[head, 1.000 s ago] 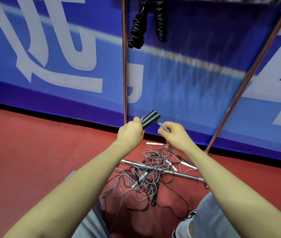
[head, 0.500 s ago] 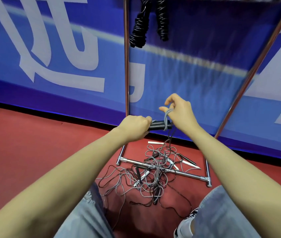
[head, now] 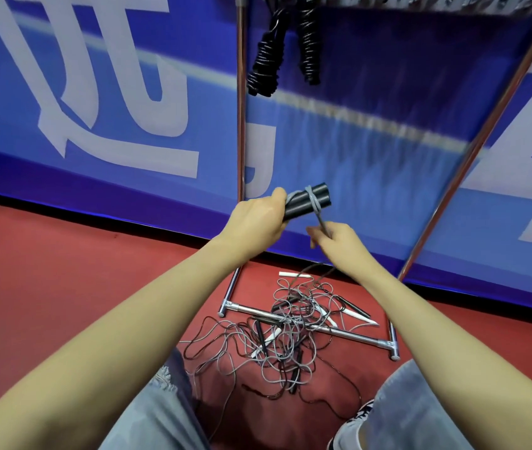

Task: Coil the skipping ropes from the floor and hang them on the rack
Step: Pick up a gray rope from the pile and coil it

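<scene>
1. Head view, centre of frame: left hand grips a pair of black handles held side by side, their free ends pointing to the upper right.
2. Grey rope is looped round the handles near their free ends and runs down to the right hand, whose fingers pinch it just below the handles.
3. Lower centre: tangle of ropes, grey and black, with loose handles, lies on the red floor across the rack's base bar.
4. Rack: chrome uprights rise at centre and right.
5. Top centre: two coiled black ropes hang from the rack's top.
6. Background: blue banner with white lettering.
</scene>
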### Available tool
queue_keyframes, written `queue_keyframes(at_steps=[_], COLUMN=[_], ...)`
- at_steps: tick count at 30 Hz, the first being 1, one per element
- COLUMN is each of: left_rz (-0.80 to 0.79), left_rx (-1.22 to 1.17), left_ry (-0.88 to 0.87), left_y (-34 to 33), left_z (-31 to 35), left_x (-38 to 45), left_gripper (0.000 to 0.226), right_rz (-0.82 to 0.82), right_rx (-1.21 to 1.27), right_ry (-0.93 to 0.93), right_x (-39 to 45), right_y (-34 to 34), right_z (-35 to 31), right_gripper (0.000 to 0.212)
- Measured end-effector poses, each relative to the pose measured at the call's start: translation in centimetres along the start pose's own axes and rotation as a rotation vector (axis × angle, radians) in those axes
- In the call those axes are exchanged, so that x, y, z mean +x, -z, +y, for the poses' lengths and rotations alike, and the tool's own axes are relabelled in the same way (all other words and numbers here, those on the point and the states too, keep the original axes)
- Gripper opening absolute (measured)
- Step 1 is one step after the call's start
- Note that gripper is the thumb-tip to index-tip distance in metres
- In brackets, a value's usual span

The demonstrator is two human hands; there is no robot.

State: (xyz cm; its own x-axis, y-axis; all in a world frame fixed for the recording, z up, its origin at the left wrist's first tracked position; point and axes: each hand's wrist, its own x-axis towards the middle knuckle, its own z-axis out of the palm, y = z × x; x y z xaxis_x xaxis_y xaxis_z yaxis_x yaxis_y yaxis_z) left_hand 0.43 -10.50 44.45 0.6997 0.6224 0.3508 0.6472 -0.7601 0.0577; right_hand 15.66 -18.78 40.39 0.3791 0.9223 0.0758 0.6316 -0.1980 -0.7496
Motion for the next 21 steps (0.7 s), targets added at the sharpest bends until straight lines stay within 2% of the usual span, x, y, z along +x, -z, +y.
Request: queue_keyframes(at_steps=[9, 11, 13, 15, 17, 19, 21], left_rz=[-0.153, -0.215, -0.274, -0.322, -0.352, -0.363, -0.387], left_rx=[-0.024, 0.029, 0.11, 0.17, 0.217, 0.248, 0.291], left_ry=[0.246, 0.223, 0.169, 0.084, -0.009, -0.095, -0.191], left_y=[-3.1, -3.7, -4.4, -5.1, -5.3, -5.1, -4.6], left_z=[-0.1, -0.4, -0.6, -0.6, -0.8, -1.1, -1.4], left_x=[0.4, 0.1, -0.6, -1.4, -1.9, -2.1, -2.3], left_gripper=[0.012, 0.017, 0.021, 0.021, 0.019, 0.017, 0.016], right_rz=[-0.157, -0.175, -0.139, -0.043, 0.024, 0.031, 0.023], right_rx=[-0.177, -0.375, -0.686, -0.801, -0.682, -0.456, -0.308], right_ry=[0.104, 0.174, 0.311, 0.5, 0.535, 0.404, 0.28], right_x=[-0.7, -0.8, -0.9, -0.7, -0.6, -0.4, -0.1], right_y=[0.1, 0.5, 1.2, 1.5, 1.3, 0.9, 0.5], right_z=[-1.9, -2.2, -2.5, -2.4, -2.2, -2.2, -2.2], right_gripper=[0.021, 0.023, 0.017, 0.029, 0.03, 0.02, 0.024])
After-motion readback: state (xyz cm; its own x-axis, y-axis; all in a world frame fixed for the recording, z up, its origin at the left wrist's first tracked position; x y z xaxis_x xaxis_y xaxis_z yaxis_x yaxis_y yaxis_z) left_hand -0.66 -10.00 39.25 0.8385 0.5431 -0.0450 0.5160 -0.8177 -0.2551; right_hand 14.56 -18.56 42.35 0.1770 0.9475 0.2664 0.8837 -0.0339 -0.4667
